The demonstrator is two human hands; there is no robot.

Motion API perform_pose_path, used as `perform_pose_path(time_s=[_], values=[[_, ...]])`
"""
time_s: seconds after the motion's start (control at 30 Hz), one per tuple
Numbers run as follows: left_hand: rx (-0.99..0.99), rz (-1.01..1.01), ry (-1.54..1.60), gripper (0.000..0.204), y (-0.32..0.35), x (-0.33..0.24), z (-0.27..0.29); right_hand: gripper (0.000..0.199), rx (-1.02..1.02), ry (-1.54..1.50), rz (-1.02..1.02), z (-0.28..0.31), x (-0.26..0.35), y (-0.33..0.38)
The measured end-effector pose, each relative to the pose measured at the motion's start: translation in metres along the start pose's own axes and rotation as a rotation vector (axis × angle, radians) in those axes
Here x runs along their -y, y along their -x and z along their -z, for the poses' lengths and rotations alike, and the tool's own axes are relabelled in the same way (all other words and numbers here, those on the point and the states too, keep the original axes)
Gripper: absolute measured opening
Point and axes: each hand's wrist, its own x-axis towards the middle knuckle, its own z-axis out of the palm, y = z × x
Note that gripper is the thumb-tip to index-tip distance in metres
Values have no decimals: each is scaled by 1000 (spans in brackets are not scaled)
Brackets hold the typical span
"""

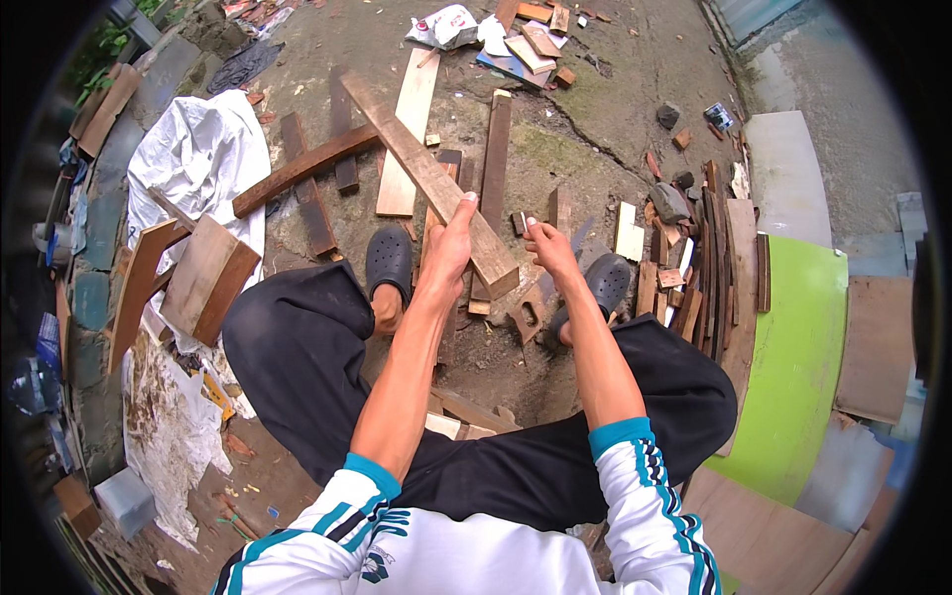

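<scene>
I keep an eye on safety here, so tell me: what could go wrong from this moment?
The long brown wooden beam is gripped by the left hand alone, nearer its close end, so it might twist or slip. What looks like a wooden-handled saw lies beside the dark, perforated right clog; shifting that foot might risk a cut. The narrow dark-brown plank ahead could trip the person on stepping forward.

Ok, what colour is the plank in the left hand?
The plank is a weathered brown, best seen in the head view.
</scene>
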Motion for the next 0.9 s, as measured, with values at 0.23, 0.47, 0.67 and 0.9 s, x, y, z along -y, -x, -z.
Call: perform_pose_path(time_s=[0.23, 0.47, 0.67, 0.9], values=[[106, 42, 239, 56, 35, -17, -28, 77, 144, 16, 193, 46, 116, 131], [52, 61, 233, 63, 47, 19, -57, 77, 64, 383, 358, 39, 104, 213], [55, 158, 278, 74, 79, 45, -99, 82, -233, 624, 536, 53, 74, 248], [139, 257, 332, 77, 95, 83, -117, 59, -245, 428, 495, 71, 54, 241]])
